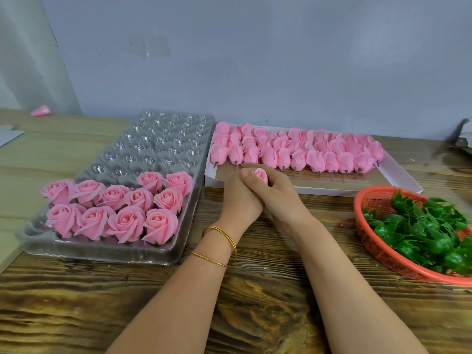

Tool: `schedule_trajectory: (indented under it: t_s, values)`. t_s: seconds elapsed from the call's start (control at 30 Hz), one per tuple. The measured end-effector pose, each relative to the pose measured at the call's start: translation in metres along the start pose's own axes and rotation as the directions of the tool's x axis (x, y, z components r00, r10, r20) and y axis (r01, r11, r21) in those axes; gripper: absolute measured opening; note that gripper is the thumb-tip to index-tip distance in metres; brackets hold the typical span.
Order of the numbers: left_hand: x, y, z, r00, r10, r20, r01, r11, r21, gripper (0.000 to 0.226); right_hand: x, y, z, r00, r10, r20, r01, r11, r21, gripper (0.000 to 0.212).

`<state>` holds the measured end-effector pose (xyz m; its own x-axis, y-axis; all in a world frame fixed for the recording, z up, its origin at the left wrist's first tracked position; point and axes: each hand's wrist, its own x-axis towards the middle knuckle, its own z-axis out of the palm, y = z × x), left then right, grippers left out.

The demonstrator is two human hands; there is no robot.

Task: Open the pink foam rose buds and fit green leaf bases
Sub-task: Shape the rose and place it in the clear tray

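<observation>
The rose bud [261, 175] between the fingers [277, 179] is soft pink. Beyond the fingers, closed buds [296, 152] of the same pink lie in a white box [332, 191]. Left of the fingers, opened pink roses [115, 208] sit in a clear, glossy tray [163, 139]. To the right, deep green leaf bases [419, 226] fill an orange-red mesh basket [367, 200]. The tabletop [255, 290] shows dark brown wood grain.

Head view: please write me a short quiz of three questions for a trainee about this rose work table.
1. True or false: the left grip and the right grip hold one pink bud together.
2. The orange basket of green leaf bases stands on the person's: A left; B right; C lap.
3. Fill in: the opened roses stand in the clear ____.
Key: 1 true; 2 B; 3 tray.
</observation>
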<state>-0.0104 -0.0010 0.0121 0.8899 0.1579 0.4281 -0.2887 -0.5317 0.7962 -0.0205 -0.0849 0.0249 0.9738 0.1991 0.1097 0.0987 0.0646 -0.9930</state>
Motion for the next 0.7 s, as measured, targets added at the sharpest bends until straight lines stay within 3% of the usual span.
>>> schedule_trajectory:
  t_s: [0.1, 0.37, 0.43, 0.53, 0.63, 0.7]
  values:
    - [0.001, 0.000, -0.001, 0.999, 0.003, 0.034, -0.003, 1.000, 0.015, 0.035, 0.000, 0.000, -0.001, 1.000, -0.003, 0.031, 0.001, 0.999, 0.050, 0.011]
    - [-0.001, 0.002, -0.004, 0.999, 0.046, 0.029, -0.044, 0.998, -0.044, 0.032, 0.002, 0.000, -0.007, 0.994, 0.075, 0.080, -0.083, 0.992, 0.099, 0.046]
    - [-0.001, 0.002, -0.004, 0.999, 0.044, 0.030, -0.041, 0.995, -0.093, 0.022, 0.003, -0.003, -0.012, 0.990, 0.098, 0.100, -0.111, 0.986, 0.127, 0.060]
    - [-0.002, 0.001, -0.005, 0.996, -0.004, 0.086, 0.023, 0.974, -0.225, 0.003, 0.005, -0.009, -0.020, 0.991, 0.108, 0.080, -0.124, 0.965, 0.230, 0.049]
    - [-0.003, 0.001, -0.006, 0.997, 0.027, 0.074, -0.003, 0.951, -0.308, 0.045, 0.006, -0.012, -0.022, 0.998, 0.037, -0.052, -0.020, 0.957, 0.291, 0.037]
    - [-0.003, 0.000, -0.004, 0.995, 0.021, 0.098, 0.009, 0.954, -0.298, 0.045, 0.007, -0.012, -0.020, 0.987, -0.022, -0.156, 0.056, 0.974, 0.220, 0.035]
